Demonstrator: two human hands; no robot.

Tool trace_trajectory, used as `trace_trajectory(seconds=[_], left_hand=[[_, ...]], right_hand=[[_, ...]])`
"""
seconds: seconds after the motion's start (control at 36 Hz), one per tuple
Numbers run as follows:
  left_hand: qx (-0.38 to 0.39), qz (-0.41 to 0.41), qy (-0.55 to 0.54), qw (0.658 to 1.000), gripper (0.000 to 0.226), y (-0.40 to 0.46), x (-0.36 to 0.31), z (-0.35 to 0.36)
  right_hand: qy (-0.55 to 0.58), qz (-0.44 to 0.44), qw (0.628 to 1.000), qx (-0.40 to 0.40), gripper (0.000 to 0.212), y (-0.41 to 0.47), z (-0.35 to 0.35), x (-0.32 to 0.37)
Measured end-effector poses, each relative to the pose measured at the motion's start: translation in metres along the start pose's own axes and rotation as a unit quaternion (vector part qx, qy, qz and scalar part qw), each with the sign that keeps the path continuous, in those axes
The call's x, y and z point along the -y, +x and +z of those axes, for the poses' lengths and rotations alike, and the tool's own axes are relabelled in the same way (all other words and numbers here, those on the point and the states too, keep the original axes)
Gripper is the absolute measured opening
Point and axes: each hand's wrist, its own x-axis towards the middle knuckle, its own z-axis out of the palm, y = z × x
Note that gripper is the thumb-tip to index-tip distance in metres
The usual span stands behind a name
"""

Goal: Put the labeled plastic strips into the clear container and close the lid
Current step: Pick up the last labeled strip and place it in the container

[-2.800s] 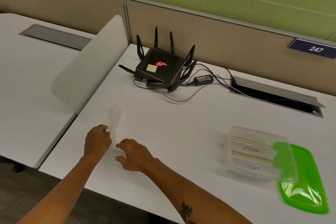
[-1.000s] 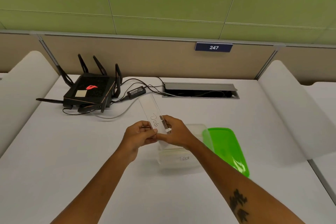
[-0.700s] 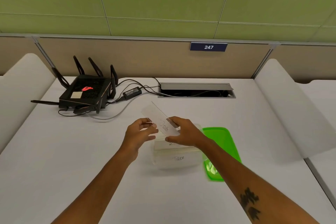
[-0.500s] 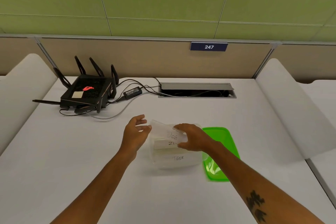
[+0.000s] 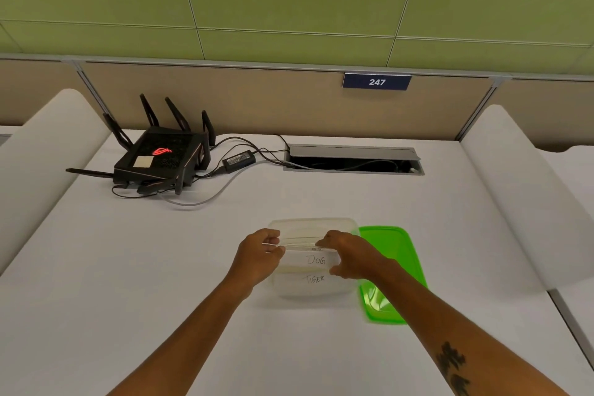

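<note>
The clear container (image 5: pixel 313 223) stands open on the white desk, just in front of me. A clear plastic strip labeled "DOG" (image 5: pixel 315 260) stands on its long edge inside it, in front of other strips. My left hand (image 5: pixel 258 255) pinches its left end and my right hand (image 5: pixel 348 255) holds its right end. A strip labeled "TIGER" (image 5: pixel 313 280) stands in front of it, nearer me. The green lid (image 5: pixel 390 270) lies flat on the desk, touching the container's right side.
A black router (image 5: pixel 160 159) with upright antennas, its power adapter (image 5: pixel 239 160) and cables sit at the back left. An open cable slot (image 5: pixel 352 162) is set in the desk behind the container. White curved dividers (image 5: pixel 527 190) flank the desk on both sides.
The "DOG" strip was picked up at the desk's left by my left hand, carried over the container with both hands, turned level and lowered in behind "TIGER".
</note>
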Motion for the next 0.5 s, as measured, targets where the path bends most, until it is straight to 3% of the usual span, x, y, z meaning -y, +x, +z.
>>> trace_trajectory(seconds=[0.5], left_hand=[[0.016, -0.021, 0.124, 0.992, 0.038, -0.003, 0.004, 0.026]], right_hand=[[-0.082, -0.036, 0.995, 0.05, 0.066, 0.016, 0.016, 0.004]])
